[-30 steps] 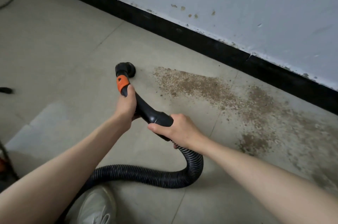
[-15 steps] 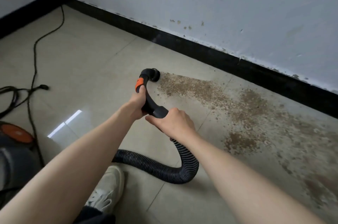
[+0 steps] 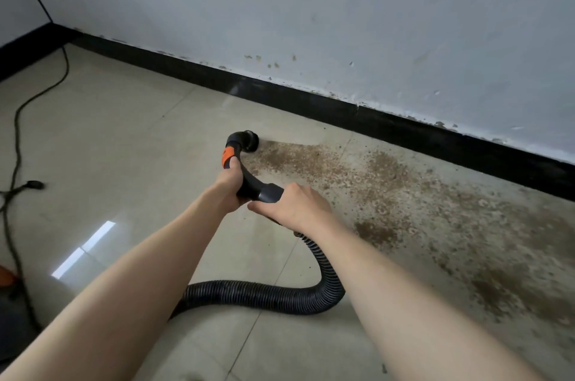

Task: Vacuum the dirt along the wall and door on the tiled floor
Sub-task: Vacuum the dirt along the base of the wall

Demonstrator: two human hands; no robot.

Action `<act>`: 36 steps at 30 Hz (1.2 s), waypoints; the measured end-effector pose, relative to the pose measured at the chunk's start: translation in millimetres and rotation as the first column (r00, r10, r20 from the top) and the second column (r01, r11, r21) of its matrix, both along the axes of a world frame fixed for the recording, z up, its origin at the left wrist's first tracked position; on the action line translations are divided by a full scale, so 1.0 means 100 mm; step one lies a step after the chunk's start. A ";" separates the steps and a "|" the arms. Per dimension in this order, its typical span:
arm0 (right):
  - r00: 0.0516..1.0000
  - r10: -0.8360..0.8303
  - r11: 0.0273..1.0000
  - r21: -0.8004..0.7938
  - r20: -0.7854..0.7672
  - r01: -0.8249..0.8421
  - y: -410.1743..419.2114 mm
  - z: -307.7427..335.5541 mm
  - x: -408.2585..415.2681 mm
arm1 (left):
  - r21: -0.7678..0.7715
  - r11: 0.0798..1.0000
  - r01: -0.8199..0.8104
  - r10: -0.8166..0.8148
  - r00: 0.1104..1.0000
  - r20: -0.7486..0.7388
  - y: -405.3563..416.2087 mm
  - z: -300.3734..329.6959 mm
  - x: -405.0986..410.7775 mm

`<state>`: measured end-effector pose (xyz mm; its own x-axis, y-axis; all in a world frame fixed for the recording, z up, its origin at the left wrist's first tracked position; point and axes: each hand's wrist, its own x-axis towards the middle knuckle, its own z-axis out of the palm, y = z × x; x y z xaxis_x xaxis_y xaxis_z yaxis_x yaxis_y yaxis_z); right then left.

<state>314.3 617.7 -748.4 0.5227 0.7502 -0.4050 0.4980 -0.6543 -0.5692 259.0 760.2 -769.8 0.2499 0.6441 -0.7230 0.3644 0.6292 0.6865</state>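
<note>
A black vacuum handle with an orange band (image 3: 228, 155) curves down to a round nozzle (image 3: 249, 141) that sits at the left edge of a brown dirt patch (image 3: 389, 194) on the beige tiled floor (image 3: 124, 138). My left hand (image 3: 230, 181) grips the handle just below the orange band. My right hand (image 3: 295, 204) grips the black cuff where the ribbed hose (image 3: 267, 293) begins. The hose loops down and left under my arms. The dirt spreads to the right along the black baseboard (image 3: 404, 128) of the pale wall (image 3: 342, 22).
A black power cord (image 3: 18, 119) runs down the corner wall and across the floor at the left. Part of the vacuum body, dark with an orange spot (image 3: 6, 279), shows at the left edge. A bright reflection (image 3: 84, 248) lies on the tile.
The nozzle has moved toward the wall to the left edge of the dirt patch. The view has tilted up, showing more wall, the corner and the cord. Both hands keep their grip.
</note>
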 end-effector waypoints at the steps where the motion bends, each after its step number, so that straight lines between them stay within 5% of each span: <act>1: 1.000 -0.007 1.000 -0.002 0.003 0.007 0.00 0.01 0.01 | -0.001 1.000 0.011 -0.011 1.000 -0.001 0.01 -0.01 0.02; 22: 0.956 -0.246 0.968 0.007 -0.161 0.250 -0.73 0.04 0.22 | 0.060 0.961 0.269 -0.269 0.963 -0.017 -0.61 -0.01 0.51; 36: 0.925 -0.354 0.931 0.036 -0.141 0.362 -0.75 -0.02 0.24 | 0.069 0.924 0.377 -0.376 0.926 -0.022 -0.65 -0.01 0.68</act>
<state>338.6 542.7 -750.3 0.7068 0.5480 -0.4474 0.1558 -0.7374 -0.6572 326.8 695.3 -770.7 0.4780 0.5530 -0.6824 0.5712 0.3945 0.7198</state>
